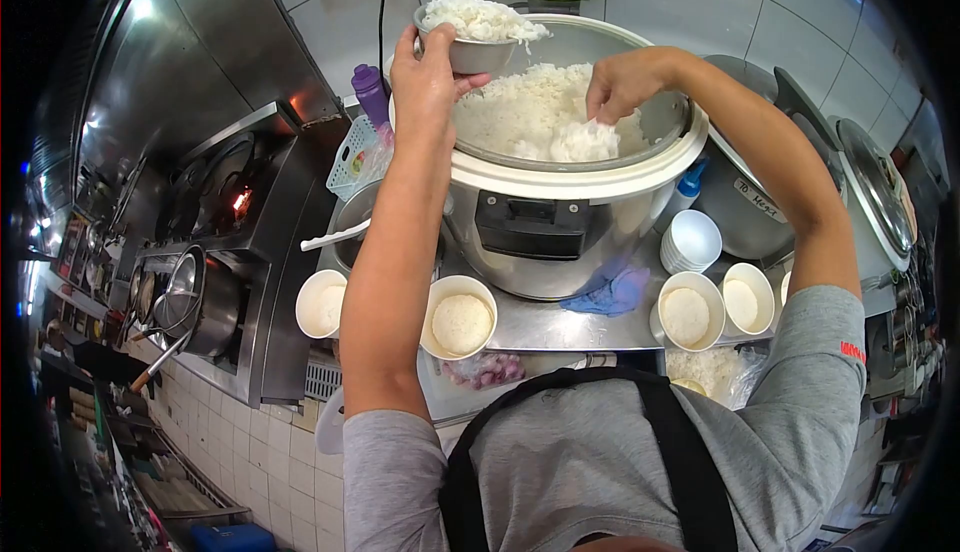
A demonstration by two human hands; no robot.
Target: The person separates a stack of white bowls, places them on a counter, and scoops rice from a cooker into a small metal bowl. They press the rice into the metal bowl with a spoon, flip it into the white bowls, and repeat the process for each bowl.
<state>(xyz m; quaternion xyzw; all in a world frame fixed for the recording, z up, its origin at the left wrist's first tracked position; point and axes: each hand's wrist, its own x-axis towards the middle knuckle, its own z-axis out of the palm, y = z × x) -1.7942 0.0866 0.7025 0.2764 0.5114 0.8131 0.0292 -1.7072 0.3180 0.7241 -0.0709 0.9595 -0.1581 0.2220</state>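
My left hand (428,70) grips a metal bowl (482,56) heaped with white rice (478,18), held up over the left rim of a large rice cooker (560,177). Inside the cooker lies a lot of cooked rice (530,102). My right hand (628,87) reaches over the pot with fingers closed on something white, just above a pale lump (585,140) on the rice; what it holds is partly hidden. White cups (462,318), (688,312) with rice in them stand along the counter in front of the cooker.
A stack of white cups (691,240) and a blue cloth (610,289) are by the cooker's front right. A purple bottle (369,90), a light blue basket (350,160) and a pot with a white handle (335,237) sit left. A stove with a flame (242,202) is farther left.
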